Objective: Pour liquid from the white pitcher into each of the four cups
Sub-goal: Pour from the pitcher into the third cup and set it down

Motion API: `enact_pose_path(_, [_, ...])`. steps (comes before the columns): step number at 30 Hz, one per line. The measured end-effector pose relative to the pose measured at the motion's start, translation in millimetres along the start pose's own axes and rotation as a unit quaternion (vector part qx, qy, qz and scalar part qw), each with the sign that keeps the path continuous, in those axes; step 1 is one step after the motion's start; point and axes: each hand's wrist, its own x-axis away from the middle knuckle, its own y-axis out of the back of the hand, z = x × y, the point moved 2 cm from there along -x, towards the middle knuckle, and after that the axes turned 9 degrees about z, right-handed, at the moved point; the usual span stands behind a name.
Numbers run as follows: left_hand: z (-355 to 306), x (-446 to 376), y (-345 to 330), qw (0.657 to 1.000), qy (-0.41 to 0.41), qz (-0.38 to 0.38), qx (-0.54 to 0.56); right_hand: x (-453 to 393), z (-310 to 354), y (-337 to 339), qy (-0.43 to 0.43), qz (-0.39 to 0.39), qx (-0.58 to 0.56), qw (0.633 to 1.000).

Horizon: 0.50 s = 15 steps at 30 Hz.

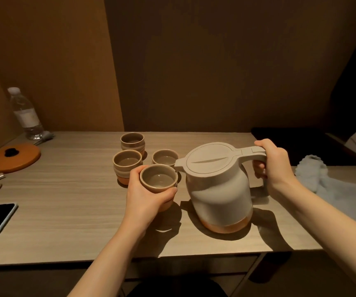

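The left hand (145,196) curls round the nearest cup (158,182), thumb on its near side and fingers wrapped behind, and holds it just under the spout of the white pitcher (219,189) — the spout's tip sits right at the cup's rim. The right hand (274,166) grips the pitcher's handle, fingers closed through the loop and thumb along the top; the pitcher stands close to upright, its orange base near or on the wooden table (65,211), lid shut. Three other cups wait behind — one at the back (132,141), one at the left (127,161) and one at the right (165,157), beside the spout. Whether liquid is flowing cannot be made out
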Motion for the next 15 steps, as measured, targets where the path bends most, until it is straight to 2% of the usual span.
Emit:
enact_pose_path(9, [-22.0,-33.7,11.8,0.999,-0.011,-0.036,-0.012,-6.2,-10.2,8.4,-0.032,-0.032,-0.051,0.998])
enact_pose_path(15, [-43.3,-76.9,16.3,0.998,-0.026,-0.03,-0.053,-13.8,-15.2,11.4,-0.045,-0.053,-0.055,0.996])
